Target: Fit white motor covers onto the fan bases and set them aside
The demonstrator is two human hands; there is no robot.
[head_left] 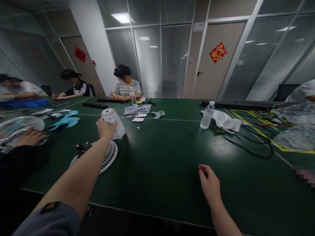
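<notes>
My left hand (105, 128) is stretched out over the green table (167, 157) and closed round a white fan motor housing (113, 122), holding it just above the tabletop. Right under my left forearm lies a white round fan grille (109, 158) with a dark part (82, 148) at its left edge. My right hand (209, 184) hovers low over bare table at the near right, holding nothing, its fingers loosely curled and apart.
A co-worker's hand (31, 137) rests on another white grille (18, 127) at the left. Blue fan blades (64, 120) lie beyond. Further off are a water bottle (207, 115), white cloth (227, 122), black cables (248, 144), plastic bags (135, 110) and several seated people.
</notes>
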